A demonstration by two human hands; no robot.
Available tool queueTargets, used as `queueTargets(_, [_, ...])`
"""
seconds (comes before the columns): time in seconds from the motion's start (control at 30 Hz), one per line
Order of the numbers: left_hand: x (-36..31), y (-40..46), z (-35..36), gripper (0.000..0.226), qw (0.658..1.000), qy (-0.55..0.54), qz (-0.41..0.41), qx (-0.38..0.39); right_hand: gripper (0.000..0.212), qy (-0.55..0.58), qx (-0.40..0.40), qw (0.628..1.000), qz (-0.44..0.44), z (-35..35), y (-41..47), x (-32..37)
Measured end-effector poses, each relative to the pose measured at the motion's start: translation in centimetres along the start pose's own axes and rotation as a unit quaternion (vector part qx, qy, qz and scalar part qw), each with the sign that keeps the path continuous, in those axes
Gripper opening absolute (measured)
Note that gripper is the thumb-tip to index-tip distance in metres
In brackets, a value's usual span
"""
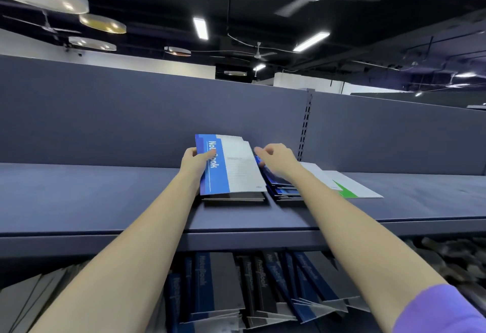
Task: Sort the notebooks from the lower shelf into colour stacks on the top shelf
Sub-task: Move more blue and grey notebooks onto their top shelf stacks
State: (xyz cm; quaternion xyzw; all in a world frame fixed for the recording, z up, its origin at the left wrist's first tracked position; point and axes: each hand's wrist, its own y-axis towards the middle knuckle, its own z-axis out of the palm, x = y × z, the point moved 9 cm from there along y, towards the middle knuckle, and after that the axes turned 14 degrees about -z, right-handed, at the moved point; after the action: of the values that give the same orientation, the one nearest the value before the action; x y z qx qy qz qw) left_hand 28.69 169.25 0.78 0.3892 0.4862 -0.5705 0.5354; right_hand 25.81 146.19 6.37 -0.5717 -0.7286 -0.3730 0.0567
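While both arms reach over the top shelf [105,196], the left hand [196,163] grips a blue-and-white notebook [231,167] at its left edge, thumb across the cover lettering, fingers curled beneath. That notebook is tilted, far end raised, near end resting on a low dark stack [234,197] just below the hand.

Right hand [276,160] hovers just right of the held notebook, fingers loosely curled, holding nothing; slightly blurred. Beneath its wrist: a stack of blue notebooks [286,190], close beside the dark stack. Further right of that hand, a white notebook with a green corner [352,188] lies flat on the shelf, partly hidden by the forearm.

Below both forearms, on the lower shelf, a jumble of notebooks [252,288], dark and blue spines, leaning and overlapping. Purple sleeve [441,309] on the right arm, near the lower corner.
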Motion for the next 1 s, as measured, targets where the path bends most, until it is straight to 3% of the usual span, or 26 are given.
queueTargets(0.13, [-0.3,-0.5,0.0,0.045,1.000,-0.027,0.009,0.005,0.052,0.019,0.013,1.000,0.004,1.7,0.7,1.6])
queueTargets(0.27, [0.2,-0.5,-0.2,0.038,0.998,-0.068,-0.011,0.004,0.033,0.075,-0.050,0.995,0.031,0.6,1.2,0.5])
queueTargets(0.47, [0.1,-0.1,-0.5,0.030,0.998,-0.058,-0.004,-0.015,0.022,0.129,-0.176,0.975,0.049,-3.0,0.7,-2.0])
queueTargets(0.63, [0.1,-0.1,-0.3,0.031,0.999,-0.041,-0.005,-0.018,0.018,0.136,-0.192,0.969,0.082,-4.4,0.5,-4.3])
queueTargets(0.7, [0.2,-0.1,-0.3,0.031,0.999,-0.038,-0.005,-0.013,0.022,0.101,-0.195,0.969,0.115,-5.3,0.2,-5.7])
queueTargets(0.8, [0.3,0.0,0.0,0.030,1.000,-0.024,-0.006,-0.003,0.024,-0.030,-0.130,0.979,0.157,-6.7,-0.7,-7.5])
queueTargets(0.93, [0.3,0.1,0.3,0.030,1.000,-0.012,-0.009,0.006,0.016,-0.157,-0.067,0.965,0.198,-7.1,-2.0,-8.9])
queueTargets(1.0, [0.3,0.1,0.3,0.030,1.000,-0.007,-0.009,0.008,0.023,-0.212,-0.057,0.955,0.200,-6.9,-2.2,-8.7])
